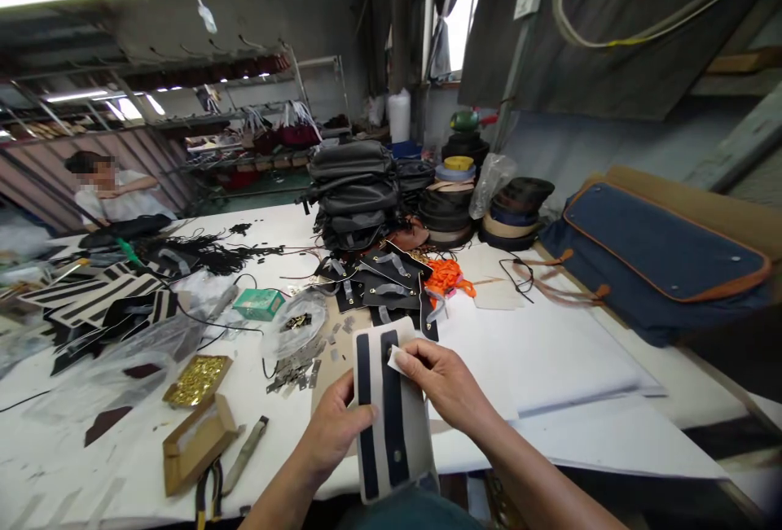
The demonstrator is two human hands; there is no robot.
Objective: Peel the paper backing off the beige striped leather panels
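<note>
A cream fabric panel with dark stripes [378, 392] is held upright near the table's front edge. My left hand [338, 420] grips its left side, the thumb lying across the front. At the panel's upper right, my right hand [445, 379] pinches a small white piece [396, 359] against the striped face; whether it is paper or cloth I cannot tell. A round metal snap [397, 456] shows low on the right dark stripe. Beyond the panel, small flat metal plates [296, 369] lie scattered beside a clear plastic bag [299, 320].
Left of me are a box of brass-coloured fittings [199, 379], a cardboard box [199, 442], a cutter [245, 455] and pliers [209, 497]. Black pieces [391, 290], orange cord [448, 278] and stacked bags [353, 192] stand behind. A blue bag [660, 245] lies right; a person [119, 188] sits far left.
</note>
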